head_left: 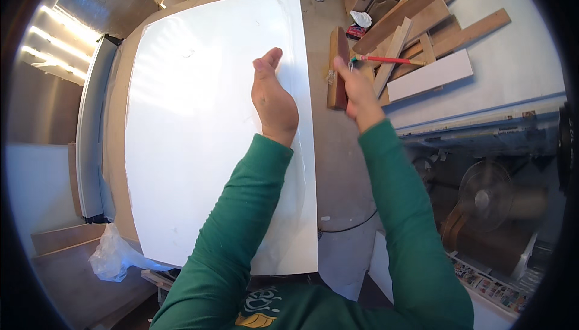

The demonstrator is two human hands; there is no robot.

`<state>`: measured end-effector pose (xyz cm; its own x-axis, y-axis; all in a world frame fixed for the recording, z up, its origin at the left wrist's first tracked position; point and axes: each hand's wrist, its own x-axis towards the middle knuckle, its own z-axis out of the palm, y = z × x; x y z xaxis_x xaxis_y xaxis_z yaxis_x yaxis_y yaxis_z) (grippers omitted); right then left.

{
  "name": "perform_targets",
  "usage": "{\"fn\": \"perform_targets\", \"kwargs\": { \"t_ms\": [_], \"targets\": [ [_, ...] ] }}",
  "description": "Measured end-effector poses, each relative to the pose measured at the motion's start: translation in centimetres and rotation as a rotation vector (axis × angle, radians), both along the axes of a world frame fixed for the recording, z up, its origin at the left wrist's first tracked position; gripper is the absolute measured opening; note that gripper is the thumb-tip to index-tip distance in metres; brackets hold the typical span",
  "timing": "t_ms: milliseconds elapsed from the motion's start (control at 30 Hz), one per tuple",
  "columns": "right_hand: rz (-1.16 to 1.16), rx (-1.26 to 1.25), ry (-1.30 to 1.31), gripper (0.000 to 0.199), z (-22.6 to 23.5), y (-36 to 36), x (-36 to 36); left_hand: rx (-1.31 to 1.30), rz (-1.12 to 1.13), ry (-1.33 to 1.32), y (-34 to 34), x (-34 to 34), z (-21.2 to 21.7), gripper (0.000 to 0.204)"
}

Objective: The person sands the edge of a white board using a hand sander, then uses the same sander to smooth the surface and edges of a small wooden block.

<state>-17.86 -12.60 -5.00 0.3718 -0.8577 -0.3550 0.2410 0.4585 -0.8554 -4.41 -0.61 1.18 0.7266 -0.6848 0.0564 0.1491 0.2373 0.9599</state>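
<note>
A wooden block was gripped in the right hand. Leftward, the left hand, its hold unclear, was over a white panel. Right of both hands, wood strips lay on a pale table; far left, lights glowed.

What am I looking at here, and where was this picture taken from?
There's no machine: these are a person's own two bare hands, in green sleeves. A wide fisheye camera on the person's head looks down, so straight edges seem to bend. The left hand is over a large white panel, apparently holding nothing; whether it touches the panel is hard to tell. The right hand holds a brown wooden block beyond the panel's right edge. Farther right, wooden strips lie in a loose pile.
</note>
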Motion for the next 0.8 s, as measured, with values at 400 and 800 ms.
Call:
{"fn": "perform_targets", "kwargs": {
  "t_ms": [400, 800],
  "targets": [
    [0.039, -0.173, 0.258, 0.082, 0.8, -22.6, 15.4, 0.044, -0.045, -0.083, -0.2, 1.1, -0.1, 0.057],
    [0.075, -0.305, 0.452, 0.081, 2.5, -19.6, 13.8, 0.060, 0.028, -0.177, -0.4, 0.1, -0.2, 0.049]
  ]
}}
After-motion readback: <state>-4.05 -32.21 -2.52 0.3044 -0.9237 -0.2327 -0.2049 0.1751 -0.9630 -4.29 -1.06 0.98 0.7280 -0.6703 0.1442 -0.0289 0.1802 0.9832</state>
